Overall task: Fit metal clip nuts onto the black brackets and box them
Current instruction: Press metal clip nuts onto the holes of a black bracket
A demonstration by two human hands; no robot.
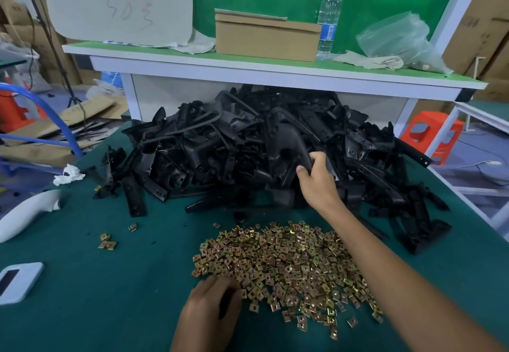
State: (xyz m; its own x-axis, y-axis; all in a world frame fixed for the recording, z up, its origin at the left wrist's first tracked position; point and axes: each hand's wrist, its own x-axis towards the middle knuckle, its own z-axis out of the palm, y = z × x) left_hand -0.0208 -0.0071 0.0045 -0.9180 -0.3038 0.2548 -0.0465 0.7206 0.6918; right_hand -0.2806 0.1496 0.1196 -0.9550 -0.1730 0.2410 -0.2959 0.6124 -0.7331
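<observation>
**Reader:** On the green table [115, 283], what lies closest to the person?

**Describer:** Nearest them is a wide, flat scatter of brass-coloured clip nuts [286, 266]. The left hand [212, 305] rests at the near left edge of that scatter, fingers curled down onto the nuts; whether any nut is pinched between them cannot be told.

**Reader:** And the other hand?

**Describer:** The right hand [316, 181] reaches forward, its forearm crossing over the nuts, into a big heap of black brackets [220, 148] piled at the back of the table. Its fingers and thumb are closed around one large curved black bracket [286, 145] near the front of the heap.

**Reader:** Where is the box?

**Describer:** A brown cardboard box [267, 38] sits on a raised shelf [192, 68] behind and above the heap, well apart from both hands. A clear water bottle [329, 18] stands just to its right, with a crumpled plastic bag [399, 40] further right.

**Reader:** Anything else on the table?

**Describer:** A few stray nuts [108, 241] lie to the left of the main scatter. At the left edge are a white moulded object [24, 216], a small white device [16, 283] and a wad of white paper [68, 175].
</observation>
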